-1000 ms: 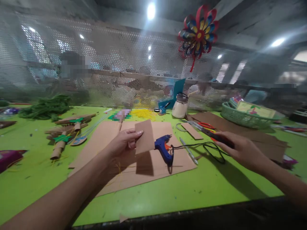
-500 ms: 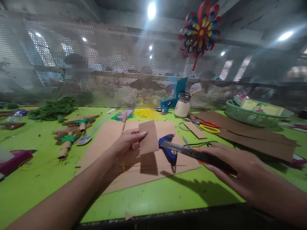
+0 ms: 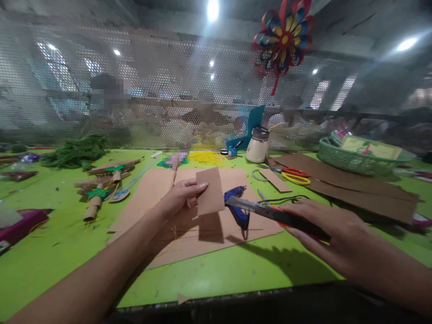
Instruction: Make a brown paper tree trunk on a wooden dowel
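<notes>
Between thumb and fingers, my left hand point(image 3: 184, 198) pinches a small rectangle of brown cardboard point(image 3: 209, 191), held up above the table. My right hand point(image 3: 332, 229) is wrapped round a utility knife point(image 3: 266, 210) with a black and orange handle. Its blade is out and points left, with the tip close to the cardboard's right edge; whether they touch I cannot tell. Behind the blade a blue glue gun point(image 3: 240, 211) lies on large cardboard sheets point(image 3: 151, 184). Part of the knife handle is hidden by my fingers.
Scissors with red and yellow handles point(image 3: 295, 175) lie beside a cardboard strip point(image 3: 275, 180). At the back stand a jar point(image 3: 258, 146) and a green basket point(image 3: 357, 157). Brown sheets point(image 3: 364, 193) cover the right. Cardboard figures point(image 3: 96, 200) and green strands point(image 3: 74, 150) are on the left.
The view has tilted very slightly. Both hands keep their hold on the cardboard and the knife, in almost the same places.
</notes>
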A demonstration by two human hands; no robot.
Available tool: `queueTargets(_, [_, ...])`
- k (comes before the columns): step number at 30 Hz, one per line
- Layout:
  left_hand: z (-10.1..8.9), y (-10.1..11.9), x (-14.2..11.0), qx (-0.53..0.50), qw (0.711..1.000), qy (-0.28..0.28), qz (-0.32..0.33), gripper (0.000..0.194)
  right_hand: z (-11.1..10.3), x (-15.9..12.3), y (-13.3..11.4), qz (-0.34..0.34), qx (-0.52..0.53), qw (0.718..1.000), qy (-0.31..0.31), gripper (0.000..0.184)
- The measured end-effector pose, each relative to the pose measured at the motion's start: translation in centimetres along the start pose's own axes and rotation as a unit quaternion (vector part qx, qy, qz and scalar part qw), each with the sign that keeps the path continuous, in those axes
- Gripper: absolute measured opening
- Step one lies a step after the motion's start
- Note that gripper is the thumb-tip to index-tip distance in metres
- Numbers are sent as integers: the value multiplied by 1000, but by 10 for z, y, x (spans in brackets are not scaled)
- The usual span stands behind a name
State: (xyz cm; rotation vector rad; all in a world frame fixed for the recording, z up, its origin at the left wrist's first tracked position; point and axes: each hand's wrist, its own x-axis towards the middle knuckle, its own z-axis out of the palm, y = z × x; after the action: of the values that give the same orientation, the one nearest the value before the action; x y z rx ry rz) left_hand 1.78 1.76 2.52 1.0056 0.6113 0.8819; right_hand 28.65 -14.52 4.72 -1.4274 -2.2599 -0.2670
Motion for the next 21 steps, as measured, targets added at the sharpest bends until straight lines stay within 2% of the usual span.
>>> queueTargets(3, [1,0,0,-10,1000,-6,-2,5,0,-1,0,-6,-3,1000,-3,26])
queueTargets(8, [0,0,0,-25,999,-23,-2,18,1,0,0,-6,-7,1000,-2,26])
queueTargets(13, [0,1,1,-4,1000,-18,-2,5,4,-1,-1,-10,-10,1000,-3,28])
queueTargets(21, [2,-4,1,47,999,1,2,7,7,10,-1,-24,16,999,-40,31])
